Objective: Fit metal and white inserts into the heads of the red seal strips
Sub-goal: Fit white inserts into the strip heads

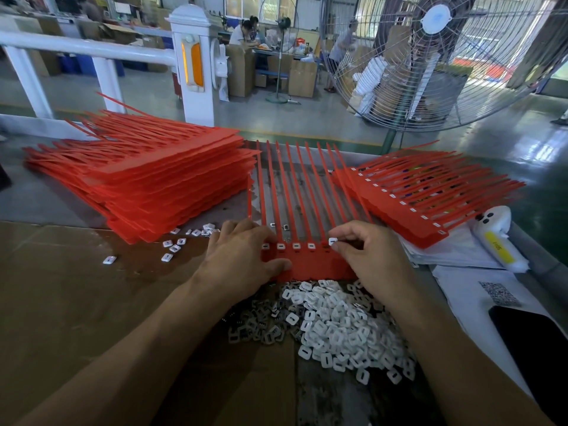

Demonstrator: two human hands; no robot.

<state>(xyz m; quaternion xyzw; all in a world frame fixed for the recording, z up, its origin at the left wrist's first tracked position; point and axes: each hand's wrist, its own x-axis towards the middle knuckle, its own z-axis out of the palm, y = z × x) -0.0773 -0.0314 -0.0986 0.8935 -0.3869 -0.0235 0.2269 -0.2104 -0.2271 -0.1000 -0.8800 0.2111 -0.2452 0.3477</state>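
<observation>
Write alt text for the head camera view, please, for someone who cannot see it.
A person's right hand pinches a white insert over a head of a red seal strip sheet while the left hand holds the sheet down. Loose white inserts and metal inserts lie heaped nearby.

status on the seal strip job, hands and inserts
Left hand pressing red strip sheet flat. Right hand pinching white insert over a head. Four heads filled. Nothing blocking.
</observation>
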